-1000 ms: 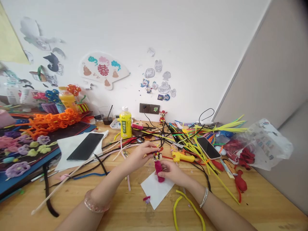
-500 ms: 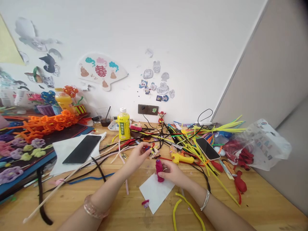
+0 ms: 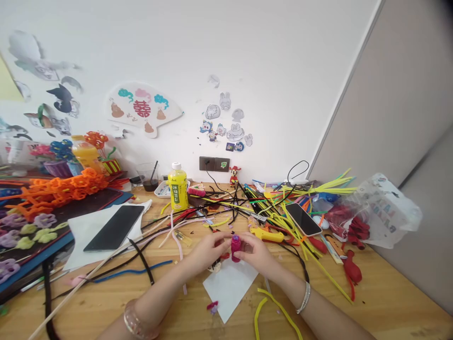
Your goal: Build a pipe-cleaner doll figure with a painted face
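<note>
The right hand [image 3: 256, 252] is curled closed around an upright magenta pipe-cleaner coil [image 3: 235, 248], which stands in the air just above a white paper sheet [image 3: 230, 289]. The left hand [image 3: 208, 250] is bent closed beside the coil, its fingers over a small red-and-white pipe-cleaner figure [image 3: 214, 267] that shows just beneath them; how firmly it is gripped is hidden. A clear beaded bracelet [image 3: 136, 321] circles the left wrist and thin silver bangles [image 3: 303, 297] circle the right.

Below the paper lie a tiny pink scrap [image 3: 212, 307] and bent yellow pipe cleaners [image 3: 272, 311] on the wooden desk [image 3: 389, 302]. Just beyond the right hand sits a yellow glue gun [image 3: 267, 235], with a smartphone [image 3: 303, 219] on tangled pipe cleaners behind it. At centre left, a black-screened phone [image 3: 113, 228] rests on a white sheet [image 3: 85, 236].

Farther back stands a yellow bottle [image 3: 177, 190]. Orange pipe-cleaner chains [image 3: 60, 193] heap at upper left, and a clear plastic bag [image 3: 385, 212] sits at far right. A paper fan [image 3: 143, 111] decorates the white wall.
</note>
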Motion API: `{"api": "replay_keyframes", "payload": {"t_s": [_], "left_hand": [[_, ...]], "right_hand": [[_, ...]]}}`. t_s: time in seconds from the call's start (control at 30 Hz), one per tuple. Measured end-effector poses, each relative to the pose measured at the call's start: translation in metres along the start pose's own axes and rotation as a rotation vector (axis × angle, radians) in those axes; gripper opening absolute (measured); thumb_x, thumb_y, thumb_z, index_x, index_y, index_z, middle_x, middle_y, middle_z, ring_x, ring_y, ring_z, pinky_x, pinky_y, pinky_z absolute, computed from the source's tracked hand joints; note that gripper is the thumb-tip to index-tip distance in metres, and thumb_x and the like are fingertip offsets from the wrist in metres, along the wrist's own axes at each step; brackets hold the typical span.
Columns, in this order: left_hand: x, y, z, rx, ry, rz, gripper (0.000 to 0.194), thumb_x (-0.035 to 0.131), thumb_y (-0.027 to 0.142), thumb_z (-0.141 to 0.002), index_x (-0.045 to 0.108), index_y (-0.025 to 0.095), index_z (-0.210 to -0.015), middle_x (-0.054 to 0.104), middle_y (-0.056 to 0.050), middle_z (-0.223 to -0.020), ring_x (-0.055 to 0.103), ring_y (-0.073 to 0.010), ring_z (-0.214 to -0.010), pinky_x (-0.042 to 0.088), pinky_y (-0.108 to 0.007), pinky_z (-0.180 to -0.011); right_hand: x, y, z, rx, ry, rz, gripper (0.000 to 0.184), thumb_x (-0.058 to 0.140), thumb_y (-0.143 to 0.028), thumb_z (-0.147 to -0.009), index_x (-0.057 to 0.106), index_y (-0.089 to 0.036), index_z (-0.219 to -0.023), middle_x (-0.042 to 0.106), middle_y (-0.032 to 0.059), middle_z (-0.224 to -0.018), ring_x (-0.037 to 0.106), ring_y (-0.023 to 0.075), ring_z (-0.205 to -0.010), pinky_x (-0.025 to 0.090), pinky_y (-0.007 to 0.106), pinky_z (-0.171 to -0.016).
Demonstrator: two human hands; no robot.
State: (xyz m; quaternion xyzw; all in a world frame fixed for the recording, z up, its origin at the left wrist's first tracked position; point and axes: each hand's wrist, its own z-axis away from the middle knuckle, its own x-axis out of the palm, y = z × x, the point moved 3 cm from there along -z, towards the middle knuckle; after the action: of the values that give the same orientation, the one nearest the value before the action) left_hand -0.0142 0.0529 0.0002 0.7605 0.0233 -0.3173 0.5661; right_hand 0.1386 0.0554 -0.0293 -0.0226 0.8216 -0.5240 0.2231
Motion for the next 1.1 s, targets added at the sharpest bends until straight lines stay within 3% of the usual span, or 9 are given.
{"api": "replay_keyframes", "payload": {"t_s": [0.1,0.23,0.33,0.47,0.57,0.67,0.77,0.9,1.1], "left_hand": [[0.003,0.007,0.004,0.031,-0.047,-0.085,0.031,0.042,0.035,-0.080,0.060,0.021,-0.100,0.065,-0.002,-0.088,0.056,-0.0155,-0.072,0.042,-0.024,-0.063],[0.007,0.007,0.006,0.038,0.022,-0.273,0.028,0.046,0.035,-0.078,0.060,0.021,-0.098,0.063,-0.004,-0.089,0.057,-0.0185,-0.076,0.041,-0.027,-0.067],[0.013,0.006,0.007,0.046,0.014,-0.298,0.026,0.044,0.036,-0.079,0.061,0.021,-0.092,0.064,-0.005,-0.089,0.058,-0.0203,-0.079,0.042,-0.028,-0.069],[0.014,0.009,0.009,0.034,0.012,-0.269,0.032,0.040,0.037,-0.081,0.056,0.022,-0.104,0.065,-0.005,-0.098,0.058,-0.0202,-0.086,0.042,-0.027,-0.072],[0.012,0.012,0.009,0.004,0.010,-0.329,0.033,0.037,0.040,-0.082,0.057,0.021,-0.101,0.065,-0.006,-0.096,0.058,-0.0203,-0.084,0.041,-0.027,-0.069],[0.009,0.013,0.009,-0.041,0.026,-0.415,0.036,0.032,0.043,-0.083,0.057,0.020,-0.093,0.065,-0.007,-0.089,0.059,-0.0213,-0.080,0.041,-0.028,-0.065],[0.005,0.011,0.009,-0.079,0.077,-0.450,0.033,0.034,0.040,-0.083,0.054,0.020,-0.099,0.062,-0.007,-0.097,0.057,-0.0224,-0.087,0.041,-0.030,-0.070],[0.003,0.008,0.008,-0.081,0.112,-0.460,0.034,0.033,0.036,-0.084,0.047,0.024,-0.112,0.056,-0.007,-0.109,0.055,-0.0217,-0.092,0.041,-0.032,-0.076],[-0.001,0.001,0.005,-0.101,0.148,-0.532,0.031,0.028,0.038,-0.085,0.050,0.023,-0.101,0.058,-0.006,-0.099,0.055,-0.0208,-0.088,0.041,-0.029,-0.070]], "right_hand": [[0.002,-0.001,0.000,0.025,0.005,-0.055,0.028,0.064,-0.025,-0.070,0.061,-0.019,-0.098,0.062,0.0050,-0.090,0.056,0.0193,-0.083,0.045,0.034,-0.076],[0.003,0.000,0.002,0.050,0.040,-0.074,0.033,0.064,-0.024,-0.070,0.058,-0.020,-0.102,0.062,0.0052,-0.092,0.058,0.0188,-0.082,0.046,0.034,-0.076],[0.004,-0.001,0.004,0.024,0.022,-0.116,0.028,0.061,-0.022,-0.072,0.058,-0.020,-0.100,0.062,0.0056,-0.097,0.058,0.0190,-0.088,0.045,0.034,-0.081],[0.003,-0.004,0.004,0.006,0.030,-0.163,0.026,0.055,-0.017,-0.074,0.055,-0.020,-0.100,0.061,0.0060,-0.099,0.057,0.0185,-0.094,0.044,0.035,-0.085],[-0.010,-0.009,0.001,-0.028,0.062,0.001,0.025,0.050,-0.016,-0.076,0.055,-0.020,-0.100,0.060,0.0058,-0.100,0.056,0.0180,-0.094,0.044,0.034,-0.084],[-0.040,-0.008,0.000,-0.004,0.183,0.353,0.029,0.041,-0.012,-0.078,0.054,-0.020,-0.102,0.057,0.0055,-0.104,0.054,0.0167,-0.094,0.042,0.032,-0.083],[-0.067,0.004,0.002,0.105,0.098,0.829,0.040,0.044,-0.003,-0.068,0.054,-0.019,-0.103,0.056,0.0058,-0.106,0.048,0.0191,-0.100,0.036,0.032,-0.087],[-0.078,0.022,0.004,0.158,0.039,0.952,0.045,0.047,0.003,-0.057,0.058,-0.016,-0.096,0.059,0.0085,-0.098,0.050,0.0222,-0.093,0.036,0.032,-0.082],[-0.072,0.016,-0.004,0.099,0.165,0.957,0.025,0.048,-0.007,-0.066,0.059,-0.015,-0.087,0.060,0.0087,-0.089,0.052,0.0214,-0.086,0.037,0.031,-0.079]]}}
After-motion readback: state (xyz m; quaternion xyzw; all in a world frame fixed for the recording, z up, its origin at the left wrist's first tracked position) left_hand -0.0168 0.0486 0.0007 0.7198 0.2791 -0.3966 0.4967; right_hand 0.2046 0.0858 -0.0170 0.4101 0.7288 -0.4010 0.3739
